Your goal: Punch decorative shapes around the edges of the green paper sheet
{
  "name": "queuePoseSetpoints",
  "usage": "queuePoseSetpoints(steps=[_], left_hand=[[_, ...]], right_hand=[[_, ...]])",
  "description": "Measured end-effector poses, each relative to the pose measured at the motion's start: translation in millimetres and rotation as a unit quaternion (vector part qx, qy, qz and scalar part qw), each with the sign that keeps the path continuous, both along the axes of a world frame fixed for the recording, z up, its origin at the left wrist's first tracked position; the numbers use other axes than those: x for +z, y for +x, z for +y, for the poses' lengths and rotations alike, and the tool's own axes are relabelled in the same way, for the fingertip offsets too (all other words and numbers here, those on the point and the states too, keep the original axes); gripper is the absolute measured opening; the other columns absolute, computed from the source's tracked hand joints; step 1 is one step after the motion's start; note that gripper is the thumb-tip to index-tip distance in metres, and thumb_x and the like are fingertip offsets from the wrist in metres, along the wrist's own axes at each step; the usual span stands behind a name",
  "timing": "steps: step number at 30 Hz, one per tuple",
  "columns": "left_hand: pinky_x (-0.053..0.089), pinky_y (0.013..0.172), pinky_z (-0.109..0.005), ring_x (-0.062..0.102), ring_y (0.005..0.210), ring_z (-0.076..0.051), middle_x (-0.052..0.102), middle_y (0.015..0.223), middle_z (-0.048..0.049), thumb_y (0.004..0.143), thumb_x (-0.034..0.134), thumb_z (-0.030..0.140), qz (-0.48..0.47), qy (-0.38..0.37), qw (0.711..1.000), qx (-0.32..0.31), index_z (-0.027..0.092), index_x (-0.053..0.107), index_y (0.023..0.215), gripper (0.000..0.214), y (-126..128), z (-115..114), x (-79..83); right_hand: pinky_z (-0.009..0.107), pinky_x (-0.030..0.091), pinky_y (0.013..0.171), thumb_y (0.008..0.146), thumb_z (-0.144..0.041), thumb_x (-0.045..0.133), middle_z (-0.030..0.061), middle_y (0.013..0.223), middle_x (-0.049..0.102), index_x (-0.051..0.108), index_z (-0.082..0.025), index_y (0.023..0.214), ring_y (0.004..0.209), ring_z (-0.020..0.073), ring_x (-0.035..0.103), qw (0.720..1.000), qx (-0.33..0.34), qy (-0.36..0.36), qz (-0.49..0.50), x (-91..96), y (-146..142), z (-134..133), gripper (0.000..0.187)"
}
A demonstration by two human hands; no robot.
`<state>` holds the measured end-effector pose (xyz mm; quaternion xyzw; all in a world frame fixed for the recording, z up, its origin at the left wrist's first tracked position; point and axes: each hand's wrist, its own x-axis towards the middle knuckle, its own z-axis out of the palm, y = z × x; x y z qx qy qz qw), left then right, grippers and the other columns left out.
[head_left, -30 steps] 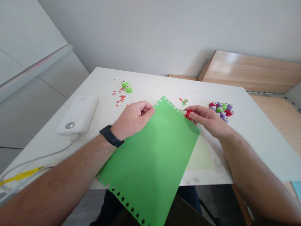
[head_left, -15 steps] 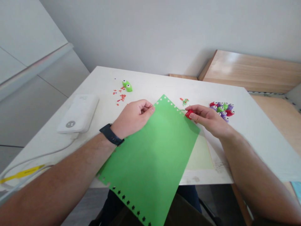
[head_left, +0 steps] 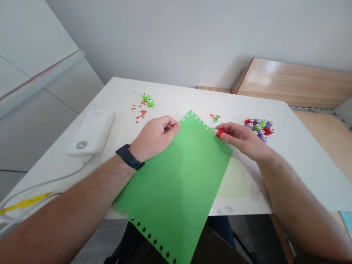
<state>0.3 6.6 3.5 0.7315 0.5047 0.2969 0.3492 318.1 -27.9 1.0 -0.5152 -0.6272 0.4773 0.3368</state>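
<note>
Head view: your left hand (head_left: 155, 137) pinches the upper edge of a thin green paper sheet (head_left: 173, 183); your right hand (head_left: 242, 139) closes narrowly on a small red plastic craft punch (head_left: 221, 134) at the sheet's hole-dotted upper right edge. The sheet lies angled across the white table (head_left: 192, 99), overhanging its near edge; a cluster of red, purple and green craft punches (head_left: 258, 128) sits beyond your right hand; scattered red paper bits (head_left: 140, 113) lie beyond your left.
</note>
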Motion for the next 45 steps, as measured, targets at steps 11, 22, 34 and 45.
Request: queuePoseSetpoints(steps=[11,22,34,45], left_hand=[[0.044,0.064,-0.028,0.061,0.07,-0.016,0.074,0.086,-0.0021,0.097,0.063,0.047,-0.009,-0.014,1.0,0.003,0.018,0.072,0.098,0.031,0.9,-0.4,1.2],[0.044,0.064,-0.028,0.061,0.069,-0.016,0.074,0.085,-0.0021,0.097,0.064,0.047,-0.01,-0.012,1.0,0.002,0.018,0.073,0.097,0.031,1.0,0.2,-0.4],[0.044,0.064,-0.028,0.06,0.068,-0.015,0.073,0.083,-0.0016,0.097,0.064,0.047,-0.008,-0.014,1.0,-0.002,0.018,0.072,0.096,0.03,2.4,0.1,-0.5],[0.044,0.064,-0.029,0.061,0.069,-0.016,0.074,0.084,-0.0021,0.096,0.063,0.047,-0.011,-0.011,1.0,0.002,0.018,0.072,0.096,0.03,1.4,0.0,-1.1]], right_hand=[[0.043,0.054,0.09,0.092,-0.056,0.073,0.0075,0.115,0.077,0.071,-0.027,0.128,0.101,0.0263,0.068,0.997,0.001,0.03,-0.074,-5.4,5.3,1.7,0.046],[0.043,0.054,0.091,0.092,-0.056,0.074,0.0076,0.114,0.077,0.072,-0.026,0.126,0.101,0.026,0.068,0.997,0.008,0.02,-0.071,-3.9,6.8,1.4,0.046],[0.041,0.053,0.093,0.092,-0.054,0.074,0.0064,0.113,0.076,0.072,-0.025,0.126,0.102,0.0241,0.066,1.0,0.003,0.007,-0.016,-3.6,0.0,1.2,0.044],[0.045,0.055,0.093,0.091,-0.061,0.072,0.0069,0.115,0.078,0.074,-0.027,0.128,0.103,0.0281,0.069,0.995,-0.003,0.027,-0.093,-5.2,4.6,1.1,0.05]])
